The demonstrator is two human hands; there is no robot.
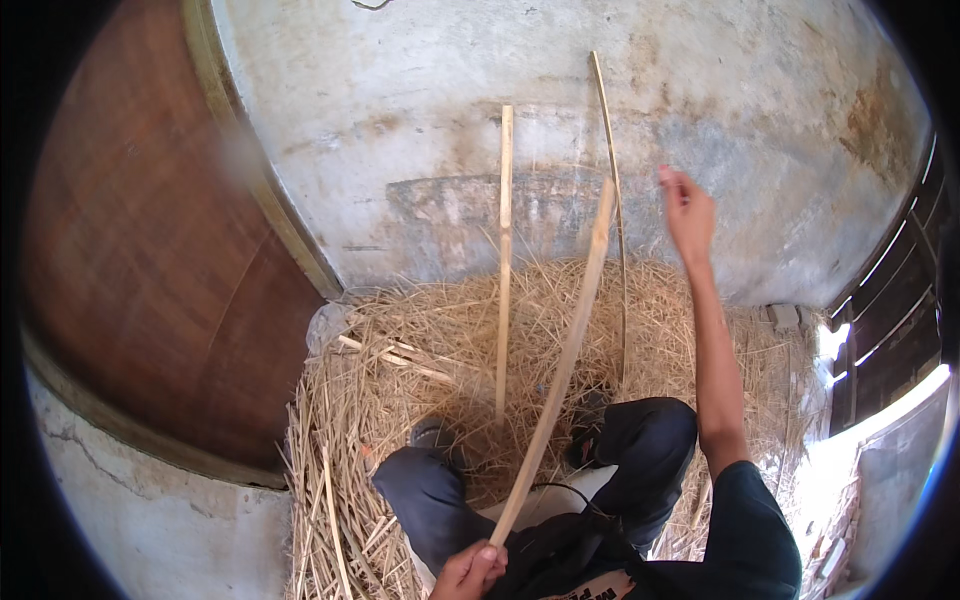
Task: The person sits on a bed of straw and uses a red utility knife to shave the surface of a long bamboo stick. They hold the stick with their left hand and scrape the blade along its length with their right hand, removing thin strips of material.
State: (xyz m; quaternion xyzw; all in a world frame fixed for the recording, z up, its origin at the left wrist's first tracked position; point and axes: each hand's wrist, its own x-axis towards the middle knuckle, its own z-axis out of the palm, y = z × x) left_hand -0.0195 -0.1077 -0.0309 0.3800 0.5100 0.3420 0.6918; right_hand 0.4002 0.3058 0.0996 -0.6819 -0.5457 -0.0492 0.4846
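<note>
Long, flat, pale-tan strip of wood or bamboo [557,385] (material not certain by eye) lies on a slant: lower end at bottom centre of frame, upper end just above mid-frame and to the right.

Left hand [472,572], bottom centre: fingers closed round the strip's lower end, thumb on its face. Contact clear; this is the nearer hand.

Right hand [690,215], right of centre in the upper half: fingers curled inward, blurred. Cannot tell whether they are pressed together or pinch anything. The strip's free upper end lies to picture-left of these fingers and about level with the hand, with a visible gap. Long axis runs from the left hand up toward the right hand's side, passing left of it; depth between fingers and strip end not readable.

Beyond the strip: a straight, pale-yellow narrow slat [505,250], near upright, left of the held piece; a thinner, slightly bowed tan slat [610,140], upper centre-right, crossing close to the strip's tip (touching or not, unclear). Both stand before a stained, grey-white plaster wall [760,90]. Loose, straw-coloured shavings [430,320] heaped below.
</note>
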